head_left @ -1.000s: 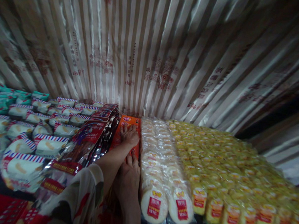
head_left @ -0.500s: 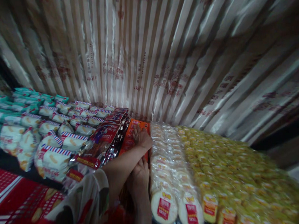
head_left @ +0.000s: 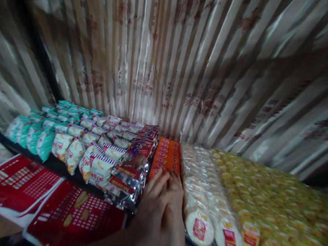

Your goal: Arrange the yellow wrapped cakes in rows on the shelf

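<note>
A shelf holds rows of snack packs. My left hand and my right hand lie together at the front end of a row of orange packs, the left partly over the right. The fingers of both are stretched out flat against the orange packs, and nothing is gripped. Silver and red foil packs press against my left hand's side. Round white cracker packs with red labels lie just right of my right hand.
Further right is a wide field of yellow packs. Left of the foil packs are white packs with striped edges and teal packs. Red printed cartons lie below at the left. A shiny striped sheet closes the back.
My left hand has drawn back from the far end of the orange row to its front, beside my right hand. The view has shifted left and back, showing more of the shelf.
</note>
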